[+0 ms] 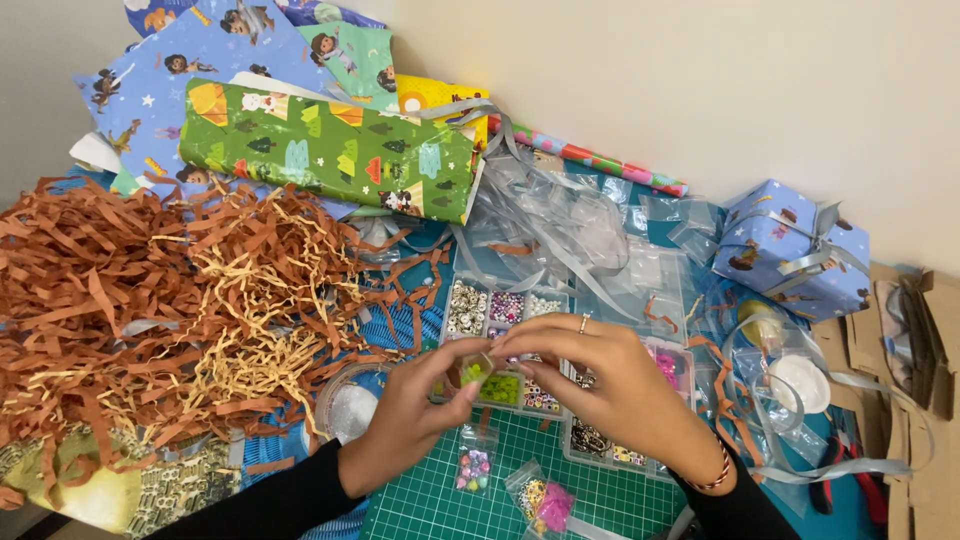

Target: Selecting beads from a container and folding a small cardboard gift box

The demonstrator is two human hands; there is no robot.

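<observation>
Both hands met low in the middle of the head view. The left hand (415, 415) pinched a green bead (473, 373) at its fingertips, and the right hand (610, 385) closed in from three o'clock, fingertips touching the left's. Beneath them lay a bead box (505, 305) on a green mat (600, 495). Two bead bags (475, 468) sat at six o'clock. Brown shred (150, 300) spread at nine, a green parcel (330, 145) at eleven, a blue gift (790, 250) at two.
</observation>
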